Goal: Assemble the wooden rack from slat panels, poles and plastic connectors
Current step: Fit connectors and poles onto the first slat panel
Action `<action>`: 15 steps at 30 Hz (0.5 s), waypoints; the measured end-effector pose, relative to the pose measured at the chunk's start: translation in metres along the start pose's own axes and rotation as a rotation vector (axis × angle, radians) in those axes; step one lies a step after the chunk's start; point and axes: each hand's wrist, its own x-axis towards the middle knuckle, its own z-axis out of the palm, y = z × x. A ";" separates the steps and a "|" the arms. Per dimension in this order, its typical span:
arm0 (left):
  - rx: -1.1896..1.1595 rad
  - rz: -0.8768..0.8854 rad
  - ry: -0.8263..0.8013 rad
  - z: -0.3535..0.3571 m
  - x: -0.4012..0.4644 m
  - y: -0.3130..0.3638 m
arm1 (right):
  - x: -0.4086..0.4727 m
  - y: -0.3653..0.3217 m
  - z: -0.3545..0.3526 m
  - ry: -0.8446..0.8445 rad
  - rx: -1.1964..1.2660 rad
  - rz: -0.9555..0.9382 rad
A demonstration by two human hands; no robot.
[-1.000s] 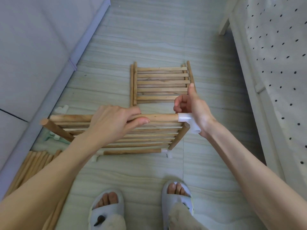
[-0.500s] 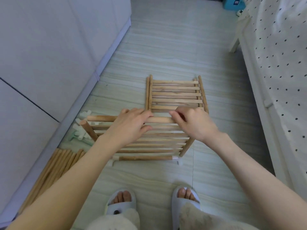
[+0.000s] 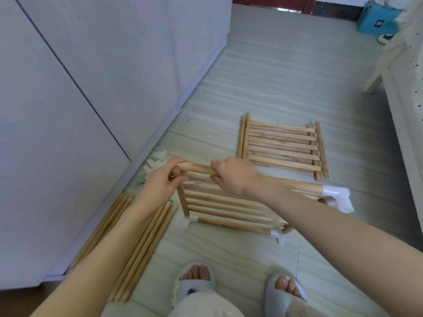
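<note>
Since the earlier frames both hands have slid leftward along the top pole, and the view has swung up so the white cabinet (image 3: 68,99) now fills the left half of the frame.

The half-built rack section (image 3: 229,209) stands on the pale floor (image 3: 263,65) at centre, tipped on edge, slats facing up toward the camera. A spare slat panel (image 3: 282,147) lies flat just beyond it, right of centre. Loose poles (image 3: 137,243) lie in a bundle at lower left against the cabinet base.

The top pole (image 3: 201,169) runs from centre to mid-right, ending in a white plastic connector (image 3: 336,197). The right hand (image 3: 233,175) is wrapped firmly round this pole near its left end. The left hand (image 3: 162,179) has curled fingers closed about the bare pole tip and what may be a small connector, though I cannot tell. More white connectors (image 3: 156,160) lie on the floor just behind it.

Risks, as I judge them: pushing crookedly could jam the joint or pry the lower corner connector (image 3: 188,221) loose, and the tipped frame might fold or slide on the smooth floor.
</note>
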 end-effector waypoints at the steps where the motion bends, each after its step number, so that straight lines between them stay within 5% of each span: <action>1: -0.066 -0.017 0.007 0.001 0.004 0.000 | 0.002 0.004 -0.001 0.002 0.020 0.019; 9: -0.325 0.048 -0.078 0.027 0.030 0.004 | -0.004 0.039 0.003 0.050 0.096 0.131; 13: -0.578 -0.096 0.035 0.036 0.036 -0.021 | -0.009 0.047 0.005 0.087 0.111 0.152; 15: -0.416 -0.267 0.112 0.053 0.041 -0.056 | -0.010 0.049 0.009 0.097 0.090 0.150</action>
